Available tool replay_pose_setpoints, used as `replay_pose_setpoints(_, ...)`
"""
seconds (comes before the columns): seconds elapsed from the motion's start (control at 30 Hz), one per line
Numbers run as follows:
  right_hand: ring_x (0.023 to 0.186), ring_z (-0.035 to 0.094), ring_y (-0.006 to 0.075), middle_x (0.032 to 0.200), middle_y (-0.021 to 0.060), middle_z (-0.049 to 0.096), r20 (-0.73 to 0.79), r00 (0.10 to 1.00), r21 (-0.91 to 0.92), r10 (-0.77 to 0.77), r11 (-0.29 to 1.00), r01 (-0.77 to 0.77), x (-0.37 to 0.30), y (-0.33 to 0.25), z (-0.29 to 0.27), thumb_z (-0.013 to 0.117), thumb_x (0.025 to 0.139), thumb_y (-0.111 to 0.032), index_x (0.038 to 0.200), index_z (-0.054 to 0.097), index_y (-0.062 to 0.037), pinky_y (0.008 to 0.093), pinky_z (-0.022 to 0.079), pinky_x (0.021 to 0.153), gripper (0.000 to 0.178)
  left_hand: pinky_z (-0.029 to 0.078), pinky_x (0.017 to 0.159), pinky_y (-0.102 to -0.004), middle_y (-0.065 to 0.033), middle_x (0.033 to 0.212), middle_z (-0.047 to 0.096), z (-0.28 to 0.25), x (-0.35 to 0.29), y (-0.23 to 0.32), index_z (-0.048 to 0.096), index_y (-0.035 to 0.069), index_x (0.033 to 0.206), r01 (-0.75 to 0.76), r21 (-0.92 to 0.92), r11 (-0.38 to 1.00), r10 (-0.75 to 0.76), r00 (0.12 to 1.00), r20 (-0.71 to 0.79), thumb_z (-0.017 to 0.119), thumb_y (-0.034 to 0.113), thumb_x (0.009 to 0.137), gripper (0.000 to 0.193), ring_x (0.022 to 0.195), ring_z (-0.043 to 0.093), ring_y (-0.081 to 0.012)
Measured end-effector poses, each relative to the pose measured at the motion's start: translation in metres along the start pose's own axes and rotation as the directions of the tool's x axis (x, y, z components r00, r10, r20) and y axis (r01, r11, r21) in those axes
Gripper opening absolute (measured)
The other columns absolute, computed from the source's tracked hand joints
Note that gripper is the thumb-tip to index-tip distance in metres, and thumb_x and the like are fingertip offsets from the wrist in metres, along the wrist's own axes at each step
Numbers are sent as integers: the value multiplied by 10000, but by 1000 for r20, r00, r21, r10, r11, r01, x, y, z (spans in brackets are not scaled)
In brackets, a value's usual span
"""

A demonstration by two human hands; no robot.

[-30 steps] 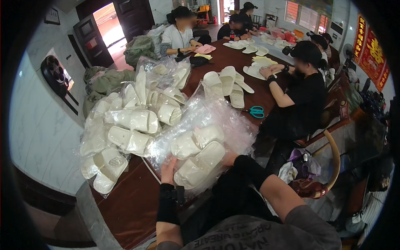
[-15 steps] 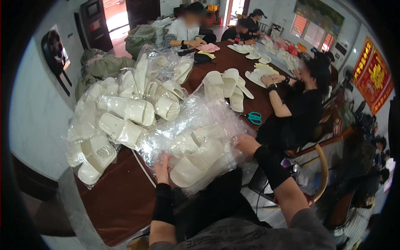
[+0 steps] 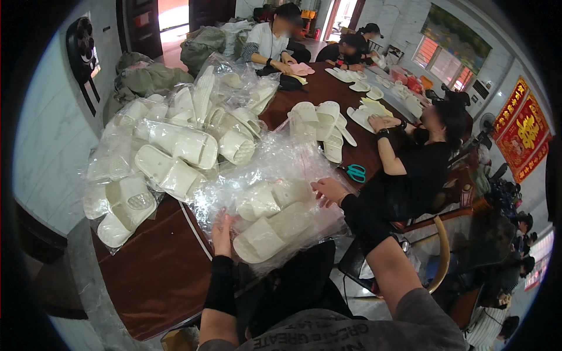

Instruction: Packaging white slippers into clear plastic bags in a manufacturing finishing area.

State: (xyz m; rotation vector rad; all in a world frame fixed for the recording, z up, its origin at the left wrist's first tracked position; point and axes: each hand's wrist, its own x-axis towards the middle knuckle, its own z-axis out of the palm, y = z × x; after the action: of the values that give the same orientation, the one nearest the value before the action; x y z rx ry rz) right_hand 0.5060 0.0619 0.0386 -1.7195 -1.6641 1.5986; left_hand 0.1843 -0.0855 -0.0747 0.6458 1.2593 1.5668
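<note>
Head: clear bag (image 3: 263, 161) holds two cream slippers (image 3: 272, 234); bagged pile (image 3: 175, 142) beside.

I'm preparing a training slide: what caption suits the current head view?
Left hand and right hand flank two cream slippers in clear plastic, beside a heap of bagged slippers.

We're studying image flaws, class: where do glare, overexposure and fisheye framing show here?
Head view: bright glints on the bag near the left hand; head view, doorway partly washed white; head view again, black curved margins hide the corners.
</note>
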Motion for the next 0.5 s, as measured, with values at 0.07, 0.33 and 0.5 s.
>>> replay_pose_setpoints(0.07, 543, 650, 257, 801, 165, 648, -194, 980, -342, 46, 933, -112, -5, -8, 3, 614, 851, -378, 942, 617, 26, 325, 497, 438, 414, 519, 805, -295, -126, 1175, 604, 2, -3, 4, 455, 32, 1371, -73, 12, 997, 73, 997, 2, 553, 246, 968, 467, 1008, 608, -186)
replay_pose_setpoints(0.33, 778, 643, 244, 794, 85, 632, 89, 947, -365, -307, 875, 318, -3, -3, -23, 675, 809, -298, 941, 603, -43, 391, 513, 696, 296, 532, 747, -283, -144, 1135, 630, 16, -7, 16, 385, 64, 1423, -8, -120, 993, 12, 999, 29, 427, 342, 1011, 498, 944, 638, -199)
replay_pose_setpoints(0.5, 724, 630, 242, 796, 93, 635, -210, 867, 649, -451, 599, 469, -35, -30, -11, 616, 884, -214, 1024, 573, -55, 411, 528, 685, 216, 533, 728, -277, -153, 1070, 661, 6, -15, 22, 372, 74, 1431, -42, 30, 999, 42, 999, 1, 307, 418, 1031, 531, 875, 650, -192)
